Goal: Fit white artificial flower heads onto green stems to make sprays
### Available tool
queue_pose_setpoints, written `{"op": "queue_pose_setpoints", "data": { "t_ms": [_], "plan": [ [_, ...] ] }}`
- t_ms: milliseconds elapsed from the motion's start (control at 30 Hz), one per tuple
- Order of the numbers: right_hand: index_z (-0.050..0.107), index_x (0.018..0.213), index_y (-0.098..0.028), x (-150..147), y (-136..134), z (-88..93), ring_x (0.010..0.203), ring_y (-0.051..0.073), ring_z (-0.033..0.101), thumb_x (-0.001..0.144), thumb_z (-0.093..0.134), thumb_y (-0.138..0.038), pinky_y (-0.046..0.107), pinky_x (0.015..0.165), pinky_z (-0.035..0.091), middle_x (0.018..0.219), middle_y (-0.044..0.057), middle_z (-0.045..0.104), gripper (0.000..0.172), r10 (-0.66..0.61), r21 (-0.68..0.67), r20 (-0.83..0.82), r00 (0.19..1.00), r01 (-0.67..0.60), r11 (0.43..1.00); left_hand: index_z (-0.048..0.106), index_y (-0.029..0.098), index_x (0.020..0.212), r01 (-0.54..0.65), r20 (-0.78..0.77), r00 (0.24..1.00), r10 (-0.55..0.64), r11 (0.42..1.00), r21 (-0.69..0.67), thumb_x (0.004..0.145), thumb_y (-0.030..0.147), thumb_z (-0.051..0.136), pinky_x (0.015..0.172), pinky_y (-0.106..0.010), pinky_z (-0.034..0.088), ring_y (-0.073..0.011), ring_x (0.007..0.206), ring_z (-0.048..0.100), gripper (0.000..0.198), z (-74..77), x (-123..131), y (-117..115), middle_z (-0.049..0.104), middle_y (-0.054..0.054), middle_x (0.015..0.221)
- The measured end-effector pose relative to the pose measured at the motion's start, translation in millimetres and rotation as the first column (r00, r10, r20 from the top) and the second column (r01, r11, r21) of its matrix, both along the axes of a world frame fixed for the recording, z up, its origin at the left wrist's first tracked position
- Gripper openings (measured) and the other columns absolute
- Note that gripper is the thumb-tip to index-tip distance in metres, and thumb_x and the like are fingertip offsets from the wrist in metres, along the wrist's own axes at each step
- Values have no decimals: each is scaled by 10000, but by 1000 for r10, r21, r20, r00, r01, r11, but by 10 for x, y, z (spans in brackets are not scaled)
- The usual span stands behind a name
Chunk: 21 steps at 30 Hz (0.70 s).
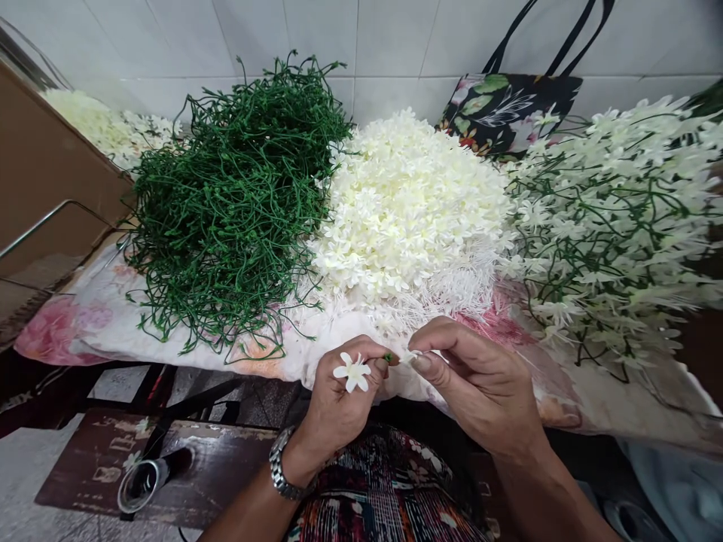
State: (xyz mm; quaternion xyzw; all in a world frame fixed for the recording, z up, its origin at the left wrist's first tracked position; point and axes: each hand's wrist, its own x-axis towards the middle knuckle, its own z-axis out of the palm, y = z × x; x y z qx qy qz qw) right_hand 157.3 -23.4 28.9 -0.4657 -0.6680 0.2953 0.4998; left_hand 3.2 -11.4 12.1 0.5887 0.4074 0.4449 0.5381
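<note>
My left hand (339, 395) is closed, pinching a green stem tip (388, 357), with a small white flower (352, 372) sitting against its fingers. A metal watch (281, 468) is on that wrist. My right hand (480, 384) is closed in a pinch on a small white flower piece (407, 355), which touches the stem tip. Both hands hover at the near edge of a floral cloth (84, 316). Right behind them lies a heap of loose white flowers (407, 211); a tangle of green stems (231, 203) lies to its left.
Finished sprays of white flowers on green stems (615, 226) pile up at the right. A dark floral tote bag (508, 109) leans on the tiled wall. A brown cardboard box (39, 173) stands at the left. Below is a dark board (186, 467) with a small cup (141, 482).
</note>
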Motion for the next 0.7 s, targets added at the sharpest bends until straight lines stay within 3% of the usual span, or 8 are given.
{"op": "queue_pose_setpoints", "data": {
  "t_ms": [333, 700],
  "plan": [
    [569, 748, -190, -9, -28, -8, 611, 116, 544, 841, 537, -143, 246, 552, 437, 669, 3, 578, 110, 26, 36, 163, 986, -33, 999, 678, 172, 734, 46, -109, 994, -25, 981, 190, 804, 107, 484, 520, -228, 355, -114, 549, 453, 217, -5, -20, -25, 490, 8, 596],
    [549, 775, -188, -56, 25, -171, 601, 113, 531, 842, 509, -119, 238, 552, 434, 659, -4, 553, 104, -50, 115, 237, 970, 23, 993, 524, 169, 552, 48, -192, 981, -21, 989, 136, 768, 85, 459, 500, -223, 307, -102, 517, 402, 241, -88, 9, 47, 406, 26, 557]
  ]
}}
